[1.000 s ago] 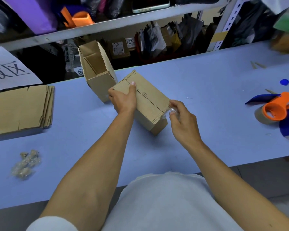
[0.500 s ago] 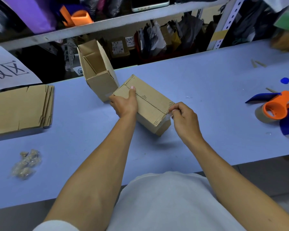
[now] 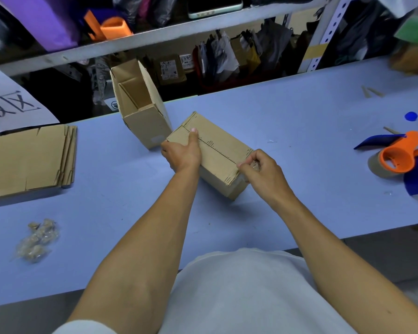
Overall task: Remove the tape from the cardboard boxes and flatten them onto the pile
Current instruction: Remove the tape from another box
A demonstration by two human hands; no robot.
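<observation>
On the blue bench (image 3: 299, 131) we steady the closed cardboard box (image 3: 217, 153) with our left hand (image 3: 182, 154), fingers curled over its far-left end, while our right hand (image 3: 263, 173) pinches clear tape (image 3: 252, 165) at its near-right corner. Behind stands an open box (image 3: 140, 104); flattened cardboard (image 3: 27, 160) lies far left.

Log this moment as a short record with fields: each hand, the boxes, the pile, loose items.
left hand: grips the closed box at its far end
right hand: pinches clear tape at the box's near end
open box: upright behind the closed box
flattened pile: on the table's left
removed tape wad: near left
tape dispenser: right
</observation>
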